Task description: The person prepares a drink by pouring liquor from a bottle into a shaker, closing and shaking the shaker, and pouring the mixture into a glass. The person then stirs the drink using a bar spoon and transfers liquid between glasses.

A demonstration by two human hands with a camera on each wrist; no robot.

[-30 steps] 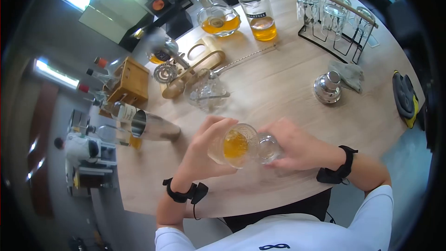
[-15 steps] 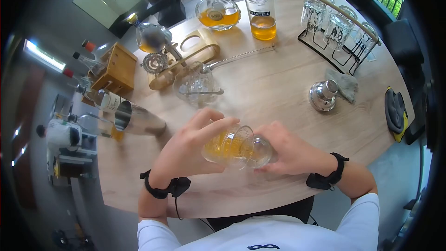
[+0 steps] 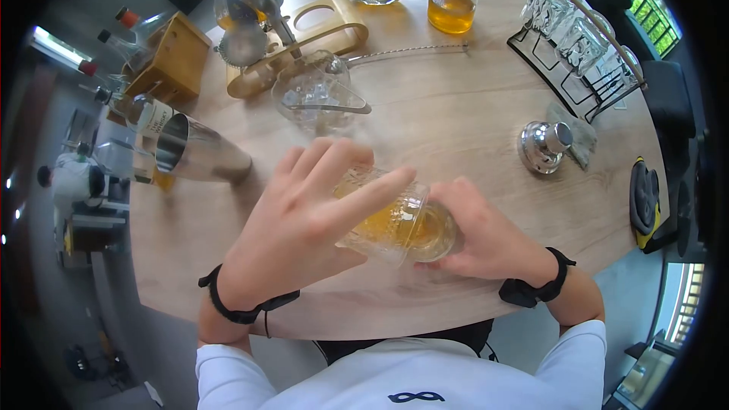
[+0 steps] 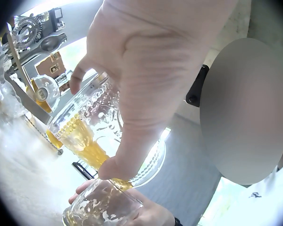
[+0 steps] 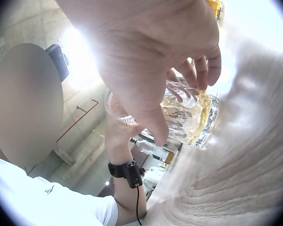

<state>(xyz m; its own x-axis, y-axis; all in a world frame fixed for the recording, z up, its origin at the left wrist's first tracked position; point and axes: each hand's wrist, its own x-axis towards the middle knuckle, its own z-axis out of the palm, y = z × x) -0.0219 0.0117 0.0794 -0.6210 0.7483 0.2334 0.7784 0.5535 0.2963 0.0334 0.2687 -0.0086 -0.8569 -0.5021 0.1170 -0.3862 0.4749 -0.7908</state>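
Observation:
My left hand (image 3: pixel 300 220) grips a textured glass (image 3: pixel 372 212), tilted to the right with amber liquid in it. In the left wrist view the liquid runs from this glass (image 4: pixel 92 113) into a smaller clear glass (image 4: pixel 99 205). My right hand (image 3: pixel 493 235) holds the smaller glass (image 3: pixel 434 234) just under the tilted rim, fingers curled round it. Amber liquid shows inside the smaller glass (image 5: pixel 188 115) in the right wrist view. Part of the textured glass is hidden behind my left fingers.
Left on the table are a metal shaker tin (image 3: pixel 209 150) and an ice bowl with tongs (image 3: pixel 315 99). A shaker top (image 3: pixel 541 148) and grey cloth (image 3: pixel 581 140) lie right, below a glass rack (image 3: pixel 566 68). Bottles (image 3: pixel 453 4) stand at the back.
My left hand has tipped the textured glass further to the right, and amber liquid now shows in the smaller glass. The head view has shifted, moving the back bottles higher.

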